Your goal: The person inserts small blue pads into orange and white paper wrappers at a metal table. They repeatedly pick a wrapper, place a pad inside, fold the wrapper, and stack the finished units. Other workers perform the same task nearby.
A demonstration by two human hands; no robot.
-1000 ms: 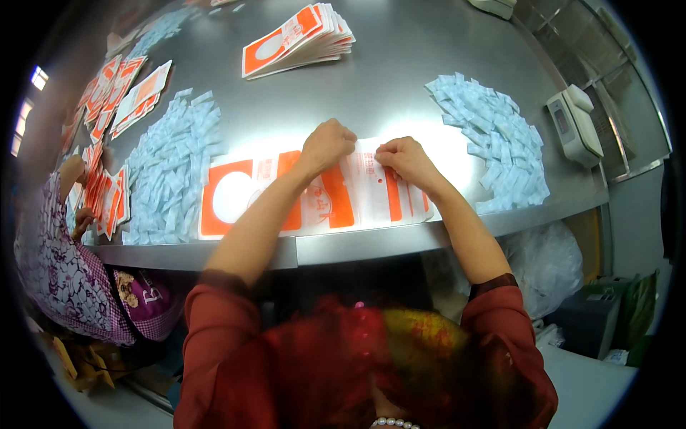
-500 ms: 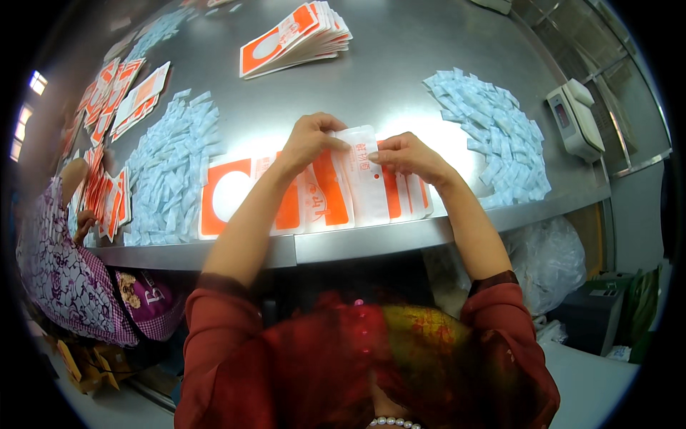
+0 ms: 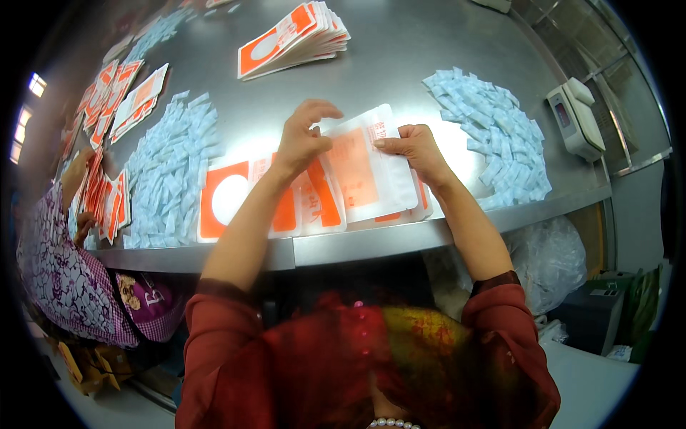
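Note:
A flat white pouch with a pale orange panel [image 3: 355, 168] is tilted over the table edge. My right hand [image 3: 421, 151] pinches its upper right side, thumb on top. My left hand [image 3: 306, 139] hovers by the pouch's upper left corner, fingers curled but apart, nothing between them. Beneath lies an overlapping row of orange and white pouches [image 3: 287, 214], partly hidden by my left forearm and the lifted pouch. The leftmost pouch shows a white round patch [image 3: 230, 199].
Heaps of small pale blue packets lie left [image 3: 171, 175] and right [image 3: 496, 139] on the metal table [image 3: 400, 53]. A fanned pouch stack [image 3: 293, 41] sits at the back. A white scale-like device [image 3: 575, 118] stands far right. At left, another person's hands [image 3: 84, 222] handle pouches.
The pouch has lifted off the row and turned, so its pale orange panel shows. My left hand has let go and drawn away left; my right hand has shifted slightly right.

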